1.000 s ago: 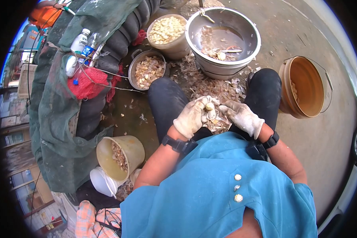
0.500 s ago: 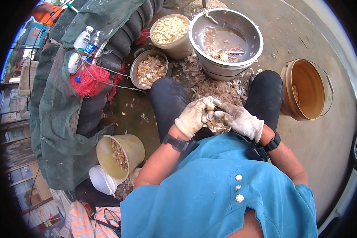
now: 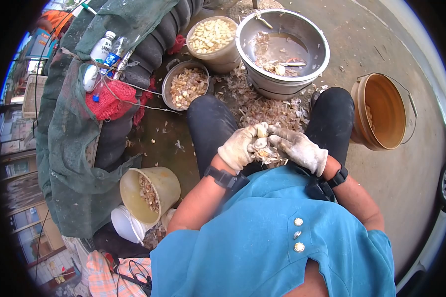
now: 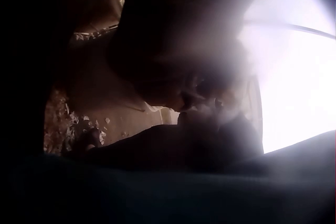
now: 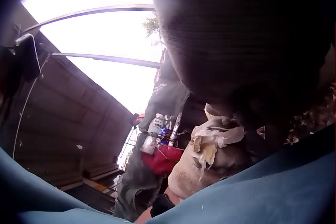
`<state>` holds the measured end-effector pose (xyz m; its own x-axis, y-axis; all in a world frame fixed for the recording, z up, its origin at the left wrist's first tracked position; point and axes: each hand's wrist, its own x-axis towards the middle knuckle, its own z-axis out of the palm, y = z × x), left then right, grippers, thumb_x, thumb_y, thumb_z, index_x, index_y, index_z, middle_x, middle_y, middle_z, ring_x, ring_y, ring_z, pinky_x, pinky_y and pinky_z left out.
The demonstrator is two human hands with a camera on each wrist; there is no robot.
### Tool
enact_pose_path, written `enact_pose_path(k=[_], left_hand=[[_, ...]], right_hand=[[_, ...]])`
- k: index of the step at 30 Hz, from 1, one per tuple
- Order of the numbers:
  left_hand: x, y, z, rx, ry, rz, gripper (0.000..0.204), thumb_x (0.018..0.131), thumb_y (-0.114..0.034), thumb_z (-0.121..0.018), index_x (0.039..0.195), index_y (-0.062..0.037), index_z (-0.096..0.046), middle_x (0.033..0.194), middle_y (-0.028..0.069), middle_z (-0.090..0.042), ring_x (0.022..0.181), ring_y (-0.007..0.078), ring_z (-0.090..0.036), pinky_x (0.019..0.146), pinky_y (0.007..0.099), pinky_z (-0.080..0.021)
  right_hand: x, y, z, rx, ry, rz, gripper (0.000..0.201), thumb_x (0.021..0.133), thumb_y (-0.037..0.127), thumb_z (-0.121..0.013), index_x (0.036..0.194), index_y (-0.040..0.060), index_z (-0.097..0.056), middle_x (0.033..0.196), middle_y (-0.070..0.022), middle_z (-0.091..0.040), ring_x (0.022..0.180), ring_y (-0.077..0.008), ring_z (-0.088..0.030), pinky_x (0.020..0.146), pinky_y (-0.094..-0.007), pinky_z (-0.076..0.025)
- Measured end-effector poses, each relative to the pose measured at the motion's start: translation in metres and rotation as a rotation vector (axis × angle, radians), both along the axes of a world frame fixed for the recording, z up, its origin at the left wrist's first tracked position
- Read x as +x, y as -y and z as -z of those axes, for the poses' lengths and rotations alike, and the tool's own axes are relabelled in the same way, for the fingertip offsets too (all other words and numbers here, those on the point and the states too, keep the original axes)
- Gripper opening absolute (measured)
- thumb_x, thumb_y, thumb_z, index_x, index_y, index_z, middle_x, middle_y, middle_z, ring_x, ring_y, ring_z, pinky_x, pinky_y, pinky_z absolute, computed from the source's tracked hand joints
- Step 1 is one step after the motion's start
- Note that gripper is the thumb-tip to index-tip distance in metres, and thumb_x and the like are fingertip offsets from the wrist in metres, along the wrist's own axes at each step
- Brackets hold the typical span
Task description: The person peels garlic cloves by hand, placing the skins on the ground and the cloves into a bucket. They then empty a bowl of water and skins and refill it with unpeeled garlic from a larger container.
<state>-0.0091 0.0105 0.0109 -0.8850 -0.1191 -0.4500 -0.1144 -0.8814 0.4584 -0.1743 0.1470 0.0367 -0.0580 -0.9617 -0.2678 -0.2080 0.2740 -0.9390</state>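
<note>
In the head view both hands wear off-white work gloves and meet between the knees. My left hand grips pale garlic cloves with its fingers curled round them. My right hand comes in from the other side, thumb and fingers pinching at the same garlic. Loose papery garlic skin hangs just below the fingers. In the right wrist view torn skin shows on the left glove, while the right hand is a dark shape above. The left wrist view is mostly dark and blurred.
Ahead stand a tub of peeled cloves, a pot of cloves and a metal basin of water with skins. A brown bucket is at right, a tilted cream bucket at left. Skins litter the ground.
The right fingers have shifted over the garlic beside the left hand. More loose skin shows under the hands now. The containers stay where they were.
</note>
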Motion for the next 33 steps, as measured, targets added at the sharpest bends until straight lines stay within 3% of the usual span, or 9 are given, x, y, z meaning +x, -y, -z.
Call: enact_pose_path(k=[2, 4, 8, 14, 16, 20, 22, 25, 33], left_hand=[[-0.003, -0.004, -0.02, -0.004, 0.009, 0.003, 0.021, 0.097, -0.013, -0.053, 0.112, 0.0012, -0.055, 0.118, 0.0086, -0.057, 0.082, 0.0097, -0.059, 0.058, 0.0196, -0.046], [-0.006, -0.008, -0.036, -0.23, 0.065, -0.019, 0.019, 0.097, -0.009, -0.046, 0.1, 0.0034, -0.059, 0.094, 0.0089, -0.066, 0.07, 0.01, -0.06, 0.065, 0.0207, -0.052], [0.006, 0.004, 0.01, -0.17, -0.019, 0.109, 0.034, 0.095, -0.026, -0.063, 0.116, -0.0011, -0.054, 0.111, 0.0082, -0.064, 0.084, 0.0117, -0.062, 0.065, 0.0198, -0.049], [0.007, 0.001, 0.011, -0.668, -0.027, 0.08, 0.039, 0.093, -0.034, -0.064, 0.115, -0.0024, -0.061, 0.102, 0.0052, -0.068, 0.081, 0.0124, -0.062, 0.068, 0.0249, -0.049], [0.0, 0.003, -0.016, -0.953, 0.12, 0.275, 0.039, 0.093, -0.038, -0.064, 0.11, -0.0038, -0.064, 0.098, 0.0039, -0.068, 0.083, 0.0124, -0.062, 0.072, 0.0267, -0.05], [0.005, 0.002, 0.007, -0.772, 0.011, 0.253, 0.043, 0.093, -0.041, -0.062, 0.115, -0.0036, -0.062, 0.093, 0.0029, -0.067, 0.081, 0.0121, -0.062, 0.074, 0.0255, -0.049], [0.002, -0.004, 0.006, -0.294, -0.005, 0.058, 0.04, 0.096, -0.04, -0.058, 0.116, -0.0045, -0.059, 0.091, 0.0026, -0.065, 0.078, 0.0119, -0.061, 0.068, 0.0259, -0.049], [0.007, 0.009, 0.024, -0.035, 0.109, 0.141, 0.04, 0.099, -0.045, -0.052, 0.111, -0.0068, -0.057, 0.095, 0.0031, -0.063, 0.076, 0.012, -0.058, 0.06, 0.0257, -0.047], [0.001, 0.0, 0.001, -0.169, 0.117, -0.096, 0.038, 0.104, -0.043, -0.042, 0.108, -0.0083, -0.056, 0.1, 0.0029, -0.061, 0.078, 0.011, -0.057, 0.057, 0.0236, -0.044]], right_hand=[[-0.002, -0.002, 0.005, 0.024, 0.1, -0.019, 0.048, 0.101, 0.031, -0.046, 0.139, 0.0018, -0.049, 0.126, -0.0222, -0.06, 0.113, -0.035, -0.06, 0.098, -0.0373, -0.045], [-0.002, -0.001, -0.004, 0.066, 0.135, -0.005, 0.046, 0.101, 0.03, -0.047, 0.138, 0.0022, -0.05, 0.126, -0.0224, -0.06, 0.113, -0.0352, -0.06, 0.099, -0.0377, -0.045], [0.003, 0.0, -0.007, -0.012, -0.041, 0.009, 0.043, 0.1, 0.026, -0.048, 0.137, 0.0039, -0.051, 0.124, -0.0235, -0.061, 0.114, -0.0359, -0.059, 0.098, -0.0391, -0.046], [0.007, 0.006, -0.021, 0.093, -0.138, -0.041, 0.042, 0.1, 0.03, -0.05, 0.134, 0.0038, -0.053, 0.12, -0.0236, -0.062, 0.113, -0.0369, -0.059, 0.096, -0.0401, -0.047], [0.006, 0.004, -0.013, 0.065, -0.124, -0.056, 0.043, 0.1, 0.03, -0.05, 0.133, 0.0037, -0.053, 0.119, -0.0232, -0.062, 0.113, -0.0369, -0.059, 0.095, -0.04, -0.047], [0.006, 0.004, -0.01, 0.057, -0.106, -0.074, 0.044, 0.101, 0.031, -0.05, 0.135, 0.0033, -0.052, 0.119, -0.0224, -0.063, 0.112, -0.0356, -0.061, 0.094, -0.0393, -0.048], [0.009, 0.0, -0.005, 0.054, -0.096, -0.034, 0.045, 0.101, 0.031, -0.05, 0.136, 0.0031, -0.051, 0.119, -0.0218, -0.063, 0.111, -0.0343, -0.061, 0.094, -0.0385, -0.048], [0.008, 0.001, -0.005, 0.085, -0.043, 0.0, 0.046, 0.101, 0.03, -0.049, 0.137, 0.0027, -0.05, 0.12, -0.0206, -0.063, 0.11, -0.0316, -0.062, 0.096, -0.0365, -0.048], [0.003, 0.001, -0.005, 0.011, 0.068, -0.014, 0.043, 0.101, 0.03, -0.045, 0.135, 0.0042, -0.054, 0.115, -0.0178, -0.065, 0.104, -0.0303, -0.063, 0.094, -0.0362, -0.048]])
